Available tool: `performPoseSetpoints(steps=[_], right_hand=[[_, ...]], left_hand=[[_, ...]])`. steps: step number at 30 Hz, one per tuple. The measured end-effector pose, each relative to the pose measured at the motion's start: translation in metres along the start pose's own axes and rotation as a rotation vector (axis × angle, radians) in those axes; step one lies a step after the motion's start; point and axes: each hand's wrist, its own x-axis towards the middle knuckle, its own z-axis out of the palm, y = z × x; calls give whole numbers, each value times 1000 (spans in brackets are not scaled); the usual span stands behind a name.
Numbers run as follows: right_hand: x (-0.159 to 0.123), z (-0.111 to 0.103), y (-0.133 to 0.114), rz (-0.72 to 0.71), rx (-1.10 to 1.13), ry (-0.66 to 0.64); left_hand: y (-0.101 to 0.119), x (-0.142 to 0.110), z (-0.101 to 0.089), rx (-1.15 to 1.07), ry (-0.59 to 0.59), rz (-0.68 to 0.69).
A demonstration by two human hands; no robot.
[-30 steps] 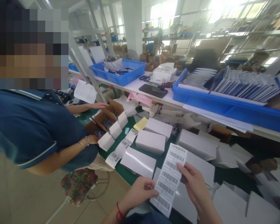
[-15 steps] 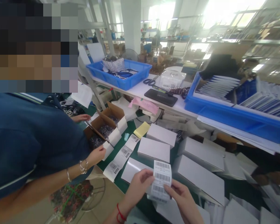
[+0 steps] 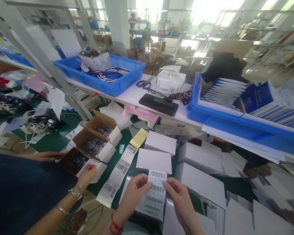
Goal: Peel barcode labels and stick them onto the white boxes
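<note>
Between my two hands is a strip of barcode labels (image 3: 155,199), held above the white boxes on the green bench. My left hand (image 3: 135,192) pinches its left edge between thumb and fingers, and a red cord circles that wrist. At the right edge, the thumb and fingers of my right hand (image 3: 180,195) grip the strip near its upper part. Several printed barcodes face up on it. White boxes (image 3: 154,160) lie just beyond my hands. A longer strip of labels (image 3: 117,174) rests on the bench to the left, beside a yellow paper pad (image 3: 138,138).
A co-worker's hand (image 3: 87,174) with bracelets touches open boxes of small clear-wrapped parts (image 3: 95,145) at left. Above the bench runs a shelf with blue trays (image 3: 117,86), scissors (image 3: 144,84) and a black case (image 3: 158,103). More white boxes (image 3: 201,182) stand at right.
My view has turned and the co-worker's head has left it. My hands have shifted up the label strip, now gripping nearer its top. The co-worker has moved down and left, pulling the open boxes along.
</note>
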Motion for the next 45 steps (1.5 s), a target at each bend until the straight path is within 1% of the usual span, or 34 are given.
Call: performPoseSetpoints(steps=[3,8,12,15,19,23,28,32,36,45], right_hand=[[14,3,-6,-28,28,19],[32,7,-15,-38,59,-1],[42,6,-21,-51,65,-17],[49,5,-24,-57,80,-32],[55,2,-28,-31,117,-39],[57,1,-35,-45,58,-33],[56,2,-46,-47,-18,-42],[55,3,-48,-55,-15,-58],[53,5,-49,-65,-17,-40],[50,9,-55,-65,17,-50]], left_hand=[[9,11,-3,1,-12,-27],[23,27,-4,30,53,-17],[23,41,-5,-31,147,17],[21,49,-4,-113,142,5],[24,56,1,-214,132,-30],[26,59,4,-273,122,-57],[25,58,1,-324,126,-60],[26,56,0,-362,138,-58],[27,54,1,-378,142,-69],[34,48,2,-373,151,-49]])
